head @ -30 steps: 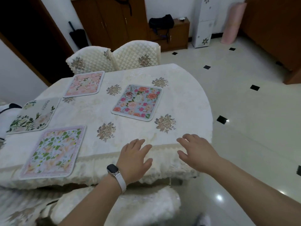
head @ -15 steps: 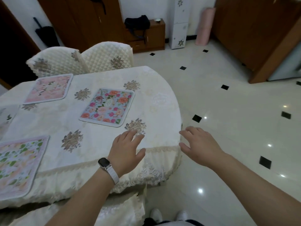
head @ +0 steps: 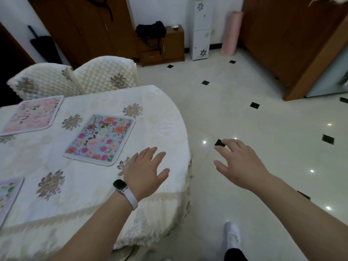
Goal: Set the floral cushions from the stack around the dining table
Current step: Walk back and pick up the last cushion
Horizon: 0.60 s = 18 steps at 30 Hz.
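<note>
Three flat floral cushions lie on the cream table (head: 165, 117): a blue one (head: 100, 137) with red and pink roses at centre-left, a pale pink one (head: 32, 114) upper left, a green-leafed one (head: 7, 194) at the left edge. Left hand (head: 146, 171) and right hand (head: 238, 164) hover empty, fingers spread.

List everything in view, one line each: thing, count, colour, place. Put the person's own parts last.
floral cushions: 3; pink at the far left, blue with bright flowers mid-table, green-leafed cut off at the left edge; all flat on the table
dining table: 1, cream cloth, left half
chairs: 2, cream quilted covers, behind the table
small cabinet: 1, brown, back wall
bag: 1, black, on the cabinet
umbrella: 1, dark, far left
rolled mat: 1, pink, upright by the wall
shoe: 1, white, floor below
watch: 1, pale strap, left wrist
left hand: open, over the table's edge
right hand: open, over the floor
</note>
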Each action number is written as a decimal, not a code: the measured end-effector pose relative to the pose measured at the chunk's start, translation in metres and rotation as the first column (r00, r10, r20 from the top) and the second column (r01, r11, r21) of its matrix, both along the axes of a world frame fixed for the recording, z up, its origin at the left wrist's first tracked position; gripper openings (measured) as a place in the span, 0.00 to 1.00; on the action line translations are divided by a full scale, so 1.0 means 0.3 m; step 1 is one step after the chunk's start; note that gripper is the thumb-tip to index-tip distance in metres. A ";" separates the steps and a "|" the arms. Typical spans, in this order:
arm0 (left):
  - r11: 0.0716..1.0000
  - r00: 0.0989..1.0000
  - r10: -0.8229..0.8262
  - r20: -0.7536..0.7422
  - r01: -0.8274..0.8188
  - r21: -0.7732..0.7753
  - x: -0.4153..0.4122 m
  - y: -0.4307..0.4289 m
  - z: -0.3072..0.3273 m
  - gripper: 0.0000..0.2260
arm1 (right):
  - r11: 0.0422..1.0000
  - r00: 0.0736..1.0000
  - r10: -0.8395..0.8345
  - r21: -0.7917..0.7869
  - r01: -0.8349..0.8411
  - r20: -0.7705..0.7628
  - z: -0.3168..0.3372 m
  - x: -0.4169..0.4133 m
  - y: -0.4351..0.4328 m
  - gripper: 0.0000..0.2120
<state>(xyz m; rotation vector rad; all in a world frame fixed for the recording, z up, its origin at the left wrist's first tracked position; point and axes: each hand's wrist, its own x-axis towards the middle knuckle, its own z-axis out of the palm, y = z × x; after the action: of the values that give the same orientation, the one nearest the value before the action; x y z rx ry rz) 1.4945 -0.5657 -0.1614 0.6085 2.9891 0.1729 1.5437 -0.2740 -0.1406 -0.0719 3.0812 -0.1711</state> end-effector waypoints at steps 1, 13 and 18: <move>1.000 1.000 0.009 0.007 -0.009 -0.010 -0.020 0.049 0.001 0.30 | 1.000 1.000 0.021 -0.008 -0.021 0.009 -0.007 -0.029 0.053 0.28; 0.978 0.978 0.207 -0.022 -0.207 -0.005 -0.176 0.578 0.060 0.30 | 0.984 0.986 0.166 -0.058 -0.166 -0.001 0.023 -0.343 0.628 0.24; 0.953 0.953 0.303 0.006 -0.303 -0.018 -0.239 0.571 0.046 0.32 | 0.977 0.978 0.208 -0.052 -0.207 0.010 -0.005 -0.494 0.670 0.25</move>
<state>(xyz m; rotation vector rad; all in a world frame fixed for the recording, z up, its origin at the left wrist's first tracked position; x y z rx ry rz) 1.4227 -0.3944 -0.1474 0.1408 3.0542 0.1684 1.3956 -0.0728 -0.1423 -0.3912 3.0274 -0.2375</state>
